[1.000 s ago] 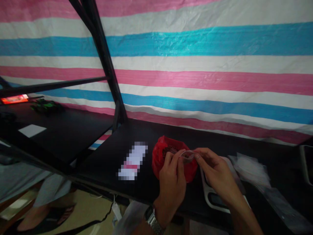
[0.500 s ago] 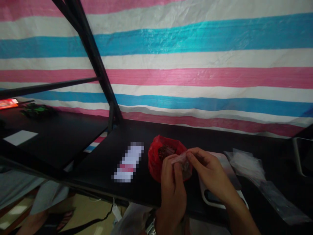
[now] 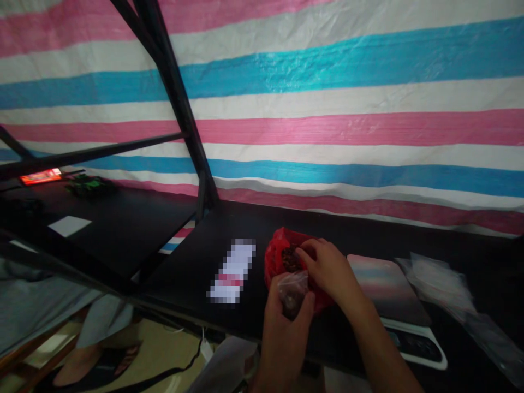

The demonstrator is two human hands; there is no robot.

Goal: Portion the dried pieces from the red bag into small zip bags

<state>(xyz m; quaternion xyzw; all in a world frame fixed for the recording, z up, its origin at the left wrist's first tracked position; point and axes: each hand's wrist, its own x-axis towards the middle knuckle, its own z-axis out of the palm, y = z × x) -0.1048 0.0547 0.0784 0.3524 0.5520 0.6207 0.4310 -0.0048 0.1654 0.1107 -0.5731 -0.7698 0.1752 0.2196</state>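
A red plastic bag [image 3: 274, 262] with small dark pieces inside sits on the black table [image 3: 229, 229]. My left hand [image 3: 284, 333] holds a small clear plastic bag [image 3: 291, 289] upright near the table's front edge; a few dark pieces show in it. My right hand [image 3: 323, 265] reaches into the red bag's mouth, fingers pinched over the dark pieces. Whether it grips any is hidden by the fingers.
A digital scale [image 3: 388, 289] with a shiny platform lies right of the red bag. A heap of clear bags [image 3: 442, 281] lies further right. A white label [image 3: 233, 271] lies left of the red bag. Black shelf posts [image 3: 176, 93] rise at left. Another person's legs [image 3: 94, 333] show below.
Both hands held the clear bag's mouth a second ago. Now my right hand has let go and moved into the red bag, while my left hand lowered the clear bag.
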